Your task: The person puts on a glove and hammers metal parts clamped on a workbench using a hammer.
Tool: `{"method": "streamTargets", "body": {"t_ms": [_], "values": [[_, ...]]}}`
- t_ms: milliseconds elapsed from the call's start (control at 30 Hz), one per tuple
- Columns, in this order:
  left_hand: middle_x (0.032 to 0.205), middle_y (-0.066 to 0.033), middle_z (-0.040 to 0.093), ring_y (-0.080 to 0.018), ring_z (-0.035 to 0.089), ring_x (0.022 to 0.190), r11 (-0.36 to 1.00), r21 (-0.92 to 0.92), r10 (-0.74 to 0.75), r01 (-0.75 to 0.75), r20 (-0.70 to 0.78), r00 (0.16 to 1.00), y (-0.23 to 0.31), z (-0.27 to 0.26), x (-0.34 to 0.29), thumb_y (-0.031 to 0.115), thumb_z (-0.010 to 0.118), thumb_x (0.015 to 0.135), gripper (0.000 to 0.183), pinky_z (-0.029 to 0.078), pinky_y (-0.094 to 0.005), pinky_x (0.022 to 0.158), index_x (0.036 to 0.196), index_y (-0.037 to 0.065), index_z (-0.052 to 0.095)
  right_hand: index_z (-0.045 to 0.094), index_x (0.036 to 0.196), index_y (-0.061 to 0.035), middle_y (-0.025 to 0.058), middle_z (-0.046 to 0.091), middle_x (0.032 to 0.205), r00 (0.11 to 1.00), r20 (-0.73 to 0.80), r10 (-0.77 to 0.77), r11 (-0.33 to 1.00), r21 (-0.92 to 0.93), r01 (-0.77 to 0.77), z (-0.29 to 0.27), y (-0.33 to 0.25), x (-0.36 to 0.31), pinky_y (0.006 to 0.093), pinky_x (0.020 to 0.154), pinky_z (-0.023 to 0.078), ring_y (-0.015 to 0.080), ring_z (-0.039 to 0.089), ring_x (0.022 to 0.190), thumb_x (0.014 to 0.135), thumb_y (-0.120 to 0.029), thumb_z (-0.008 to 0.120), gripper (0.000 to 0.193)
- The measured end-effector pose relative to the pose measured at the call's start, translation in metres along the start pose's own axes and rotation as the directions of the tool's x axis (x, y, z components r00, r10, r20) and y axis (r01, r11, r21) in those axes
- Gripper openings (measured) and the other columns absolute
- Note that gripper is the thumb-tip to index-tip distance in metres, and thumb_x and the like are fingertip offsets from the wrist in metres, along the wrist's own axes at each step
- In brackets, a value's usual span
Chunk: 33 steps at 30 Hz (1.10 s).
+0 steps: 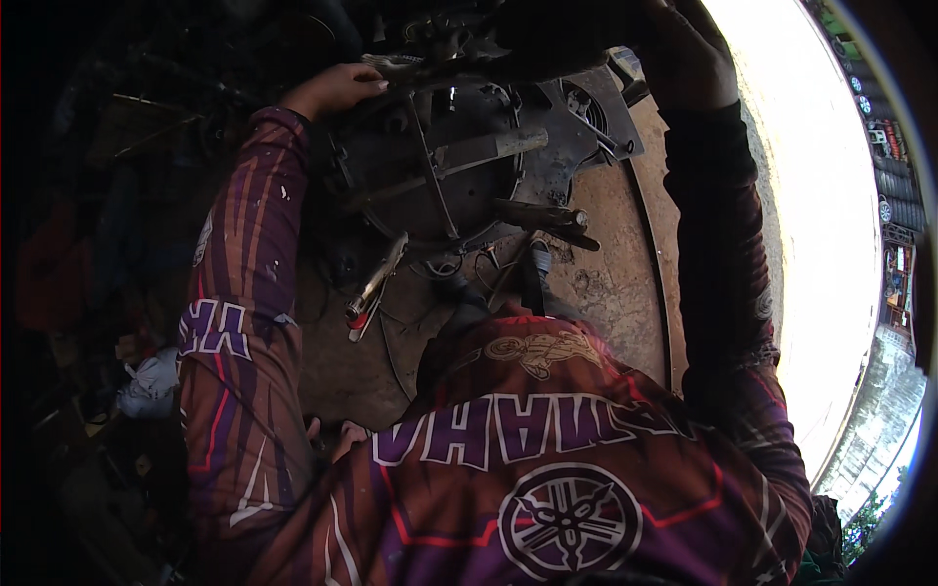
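Observation:
My left hand [337,91] reaches up to the far left edge of a dark metal machine. Its fingers are pressed together at the rim of a long dark part [547,44] that spans the top of the view. What they hold is too dark to make out. My right hand [692,63] is raised at the part's right end, in deep shadow, its fingers mostly hidden. Below both hands is a round metal frame [515,186] with crossed bars, one of them a wide flat bar [489,151]. A dark plate with a coil-like round piece [584,105] adjoins it at right.
Pedal-like metal pieces [547,217] and a rod with a red end [376,283] jut out towards me. My feet [537,259] stand on brown ground [616,283] beside a dark cable [650,244]. Bare toes or fingers [347,439] show by my left elbow. Bright ground [811,195] lies right.

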<state>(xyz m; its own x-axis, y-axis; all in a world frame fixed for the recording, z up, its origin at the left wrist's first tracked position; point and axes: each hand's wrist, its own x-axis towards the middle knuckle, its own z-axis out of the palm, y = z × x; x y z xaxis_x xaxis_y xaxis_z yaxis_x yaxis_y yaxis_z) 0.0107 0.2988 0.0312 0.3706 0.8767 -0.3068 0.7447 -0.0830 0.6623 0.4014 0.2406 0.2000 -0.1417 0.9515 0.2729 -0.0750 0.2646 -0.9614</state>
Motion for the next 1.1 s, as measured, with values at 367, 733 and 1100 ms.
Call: {"method": "streamTargets", "body": {"t_ms": [367, 733, 1100], "values": [[0.102, -0.0038, 0.068, -0.0113, 0.062, 0.097, 0.903, -0.223, 0.261, -0.368, -0.397, 0.88, 0.145, -0.089, -0.072, 0.018, 0.067, 0.092, 0.025, 0.048, -0.0266, 0.088, 0.112, 0.003, 0.066, 0.051, 0.13, 0.0028, 0.0112, 0.065, 0.105, 0.999, 0.003, 0.047, 0.994, 0.098, -0.047, -0.045, -0.001, -0.007, 0.0287, 0.085, 0.05, 0.0181, 0.064, 0.098, 0.1, -0.014, 0.052, 0.035], [0.11, -0.0094, 0.064, -0.0115, 0.061, 0.099, 0.859, -0.316, 0.031, -0.403, -0.753, 0.657, 0.195, -0.098, -0.181, 0.003, 0.066, 0.09, 0.041, 0.05, -0.0246, 0.085, 0.128, -0.003, 0.054, 0.059, 0.123, -0.0044, 0.0116, 0.069, 0.097, 0.977, 0.055, 0.204, 0.964, -0.186, -0.191, 0.006, 0.147, 0.021, 0.0325, 0.077, 0.054, 0.0226, 0.069, 0.083, 0.091, -0.028, 0.067, 0.041], [0.089, -0.0022, 0.063, -0.004, 0.055, 0.08, 0.93, -0.155, 0.001, -0.334, -0.906, 0.423, 0.308, -0.032, -0.255, 0.01, 0.063, 0.095, 0.02, 0.044, -0.0195, 0.071, 0.111, -0.001, 0.059, 0.065, 0.103, -0.0011, 0.0122, 0.064, 0.073, 0.83, 0.469, -0.303, 0.925, -0.064, 0.374, 0.01, -0.071, -0.08, 0.0358, 0.063, 0.051, 0.0294, 0.065, 0.069, 0.085, -0.03, 0.074, 0.035]]}}
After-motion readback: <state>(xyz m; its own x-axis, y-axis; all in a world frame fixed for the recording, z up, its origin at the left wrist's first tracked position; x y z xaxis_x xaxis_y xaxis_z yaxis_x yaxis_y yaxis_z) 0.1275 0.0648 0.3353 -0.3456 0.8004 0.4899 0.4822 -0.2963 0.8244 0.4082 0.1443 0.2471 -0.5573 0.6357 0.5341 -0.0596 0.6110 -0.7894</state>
